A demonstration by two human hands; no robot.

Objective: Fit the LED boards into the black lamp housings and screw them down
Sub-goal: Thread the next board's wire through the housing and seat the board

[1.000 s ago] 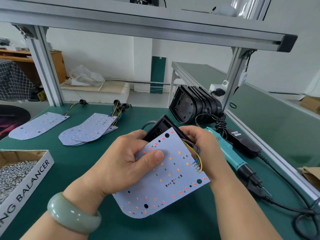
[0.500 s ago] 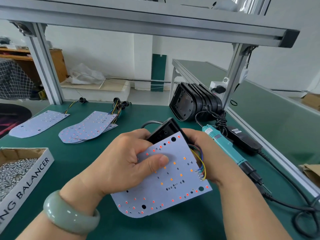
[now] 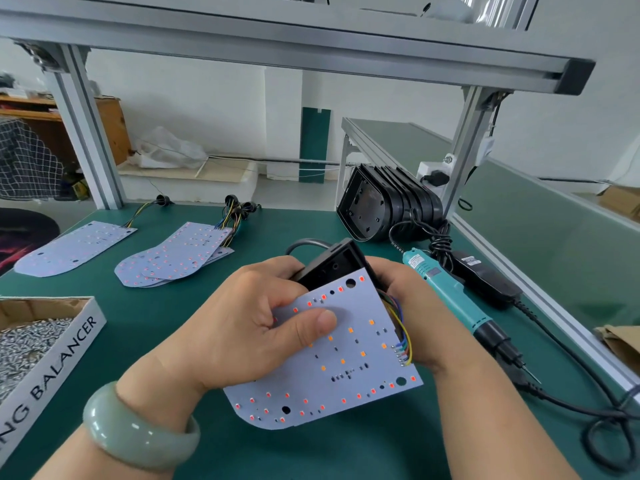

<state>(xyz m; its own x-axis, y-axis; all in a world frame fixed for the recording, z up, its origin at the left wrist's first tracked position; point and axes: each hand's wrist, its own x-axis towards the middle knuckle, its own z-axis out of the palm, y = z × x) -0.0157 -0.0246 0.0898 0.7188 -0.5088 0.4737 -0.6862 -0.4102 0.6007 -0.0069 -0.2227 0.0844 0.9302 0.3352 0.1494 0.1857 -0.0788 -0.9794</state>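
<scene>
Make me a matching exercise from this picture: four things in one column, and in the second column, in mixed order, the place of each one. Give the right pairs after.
Things
1. LED board
2. teal screwdriver
3. box of screws
4. stack of black housings

Places
a. farthest from the person, at the back right
b. held between left hand and right hand
c. at the left edge of the view
d. lying just right of the hands

Pairs: 1-b, 2-d, 3-c, 4-a

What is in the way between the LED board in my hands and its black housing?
Only the coloured wires looping at the right edge of the LED board, by the right hand. The black housing sits directly behind; the gap between is hidden.
</scene>
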